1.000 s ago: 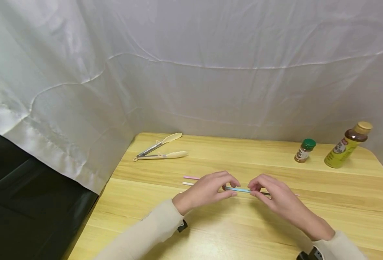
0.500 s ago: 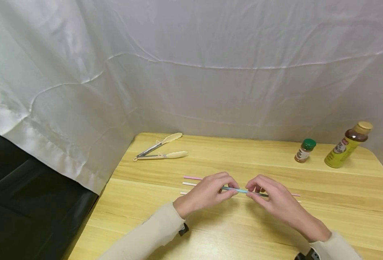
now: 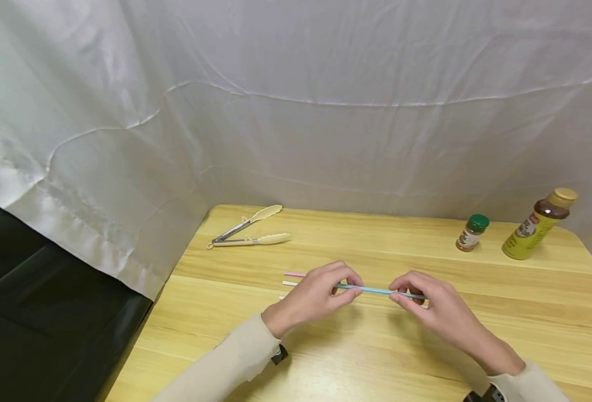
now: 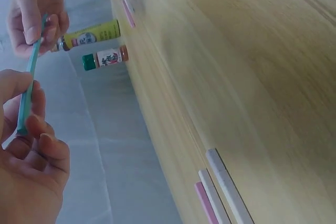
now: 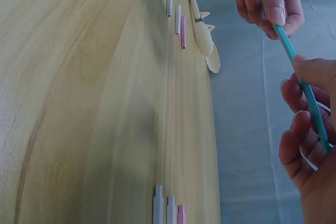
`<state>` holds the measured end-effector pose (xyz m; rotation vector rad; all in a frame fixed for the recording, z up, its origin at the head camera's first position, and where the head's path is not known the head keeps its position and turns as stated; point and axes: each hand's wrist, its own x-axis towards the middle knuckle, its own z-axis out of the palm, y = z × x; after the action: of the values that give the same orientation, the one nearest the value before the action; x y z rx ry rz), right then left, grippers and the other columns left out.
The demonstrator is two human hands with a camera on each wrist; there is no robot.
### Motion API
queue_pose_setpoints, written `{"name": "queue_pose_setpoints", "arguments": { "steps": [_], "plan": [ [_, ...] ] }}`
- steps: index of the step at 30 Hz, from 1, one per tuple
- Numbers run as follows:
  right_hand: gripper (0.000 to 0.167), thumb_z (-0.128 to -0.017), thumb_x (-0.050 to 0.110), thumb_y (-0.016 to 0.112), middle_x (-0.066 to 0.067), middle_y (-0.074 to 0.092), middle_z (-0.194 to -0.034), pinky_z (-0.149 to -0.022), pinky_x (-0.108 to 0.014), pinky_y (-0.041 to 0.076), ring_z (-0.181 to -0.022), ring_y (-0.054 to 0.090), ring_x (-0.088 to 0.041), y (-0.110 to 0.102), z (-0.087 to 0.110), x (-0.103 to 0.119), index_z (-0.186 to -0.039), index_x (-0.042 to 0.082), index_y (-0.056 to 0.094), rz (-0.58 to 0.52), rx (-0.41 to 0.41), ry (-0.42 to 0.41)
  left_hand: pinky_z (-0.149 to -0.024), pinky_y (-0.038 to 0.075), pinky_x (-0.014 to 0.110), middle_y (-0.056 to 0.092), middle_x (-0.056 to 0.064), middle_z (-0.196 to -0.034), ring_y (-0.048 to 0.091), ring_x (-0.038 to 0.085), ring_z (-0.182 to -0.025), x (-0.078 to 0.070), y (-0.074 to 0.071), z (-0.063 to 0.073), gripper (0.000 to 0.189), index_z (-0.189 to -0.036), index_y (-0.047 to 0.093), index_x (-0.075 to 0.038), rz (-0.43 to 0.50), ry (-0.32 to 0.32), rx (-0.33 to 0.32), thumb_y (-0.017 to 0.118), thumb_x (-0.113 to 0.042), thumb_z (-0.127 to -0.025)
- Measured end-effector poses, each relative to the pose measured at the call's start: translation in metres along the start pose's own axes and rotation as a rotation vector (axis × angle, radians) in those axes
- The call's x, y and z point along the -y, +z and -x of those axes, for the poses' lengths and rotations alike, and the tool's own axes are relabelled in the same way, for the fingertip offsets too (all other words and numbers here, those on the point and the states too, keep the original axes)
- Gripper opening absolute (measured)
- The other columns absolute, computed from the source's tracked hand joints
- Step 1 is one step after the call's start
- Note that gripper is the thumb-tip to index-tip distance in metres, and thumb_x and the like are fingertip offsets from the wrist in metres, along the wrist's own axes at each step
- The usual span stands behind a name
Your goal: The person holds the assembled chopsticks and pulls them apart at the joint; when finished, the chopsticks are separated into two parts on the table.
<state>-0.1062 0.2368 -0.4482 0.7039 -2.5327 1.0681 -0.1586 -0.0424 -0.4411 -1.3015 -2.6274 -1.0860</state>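
A thin light-blue stick (image 3: 376,290), square-edged and greener in the wrist views, is held level in front of me above the table. My left hand (image 3: 321,293) pinches its left part between thumb and fingers. Farther along, the right hand (image 3: 441,307) pinches the right part, with the end lying across its curled fingers in the right wrist view. Below my left hand lie a pink stick (image 4: 206,203) and two whitish sticks (image 4: 229,187). Beneath the right hand is a similar group, a pink stick (image 5: 181,214) and two whitish sticks (image 5: 158,208) with narrower tips.
Spread tongs (image 3: 273,239) with cream heads lie at the table's back left. A green-capped spice jar (image 3: 468,239) and a yellow-labelled bottle (image 3: 526,231) stand at the back right. Grey cloth (image 3: 326,151) hangs behind the wooden table (image 3: 346,363).
Both hands were closer together half a second ago. Now the right hand has slid rightwards and the left slightly left, so more of the blue stick shows between them.
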Motion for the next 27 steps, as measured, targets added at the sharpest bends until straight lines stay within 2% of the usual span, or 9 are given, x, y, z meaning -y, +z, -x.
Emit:
{"name": "queue_pose_setpoints", "arguments": {
  "steps": [8,13,17,20,25,27],
  "plan": [
    [0.023,-0.094,0.006,0.085,0.019,0.065,-0.088,-0.061,-0.020,0.049,-0.072,0.054,0.001,0.0005,-0.0002,0.0013,-0.101,0.026,0.076,-0.043,-0.020,-0.019,-0.062,0.038,0.012,0.070,-0.007,-0.107,0.042,0.000,-0.068,-0.0014,0.0022,0.0011,0.011,-0.116,0.074,-0.017,0.023,0.001,-0.013,0.072,-0.025,-0.108],
    [0.012,-0.098,0.012,0.083,0.018,0.065,-0.089,-0.063,-0.020,0.049,-0.073,0.055,0.000,0.0013,-0.0017,0.0034,-0.101,0.022,0.077,-0.064,-0.026,-0.033,-0.062,0.036,0.012,0.070,-0.006,-0.107,0.041,0.000,-0.068,-0.0027,0.0054,0.0007,0.012,-0.115,0.074,-0.016,0.072,-0.008,-0.036,0.073,-0.025,-0.107],
    [0.018,-0.096,0.008,0.084,0.019,0.065,-0.090,-0.064,-0.020,0.050,-0.074,0.056,0.000,0.0021,-0.0022,0.0043,-0.102,0.024,0.077,-0.066,-0.023,-0.033,-0.062,0.036,0.013,0.071,-0.005,-0.106,0.040,0.000,-0.067,-0.0040,0.0066,0.0007,0.012,-0.114,0.075,-0.016,0.101,-0.021,-0.059,0.073,-0.025,-0.107],
    [0.021,-0.095,0.006,0.084,0.019,0.067,-0.090,-0.065,-0.020,0.052,-0.076,0.058,0.001,0.0028,-0.0023,0.0042,-0.101,0.025,0.077,-0.056,-0.023,-0.029,-0.064,0.038,0.013,0.070,-0.006,-0.106,0.043,0.001,-0.070,-0.0045,0.0071,0.0012,0.011,-0.114,0.075,-0.017,0.109,-0.032,-0.062,0.072,-0.026,-0.108],
    [0.004,-0.100,0.017,0.081,0.019,0.069,-0.091,-0.067,-0.021,0.055,-0.078,0.060,0.003,0.0028,-0.0017,0.0035,-0.100,0.018,0.078,-0.030,-0.021,-0.030,-0.069,0.043,0.014,0.069,-0.007,-0.106,0.052,0.008,-0.078,-0.0041,0.0082,0.0021,0.014,-0.113,0.075,-0.016,0.146,-0.060,-0.059,0.069,-0.028,-0.110],
    [0.005,-0.101,0.021,0.081,0.018,0.069,-0.089,-0.064,-0.021,0.052,-0.076,0.058,0.003,0.0025,-0.0012,0.0034,-0.099,0.018,0.077,-0.025,-0.025,-0.036,-0.072,0.046,0.015,0.070,-0.007,-0.106,0.055,0.008,-0.081,-0.0043,0.0079,0.0027,0.014,-0.113,0.075,-0.017,0.159,-0.068,-0.058,0.069,-0.029,-0.110]
  ]
}}
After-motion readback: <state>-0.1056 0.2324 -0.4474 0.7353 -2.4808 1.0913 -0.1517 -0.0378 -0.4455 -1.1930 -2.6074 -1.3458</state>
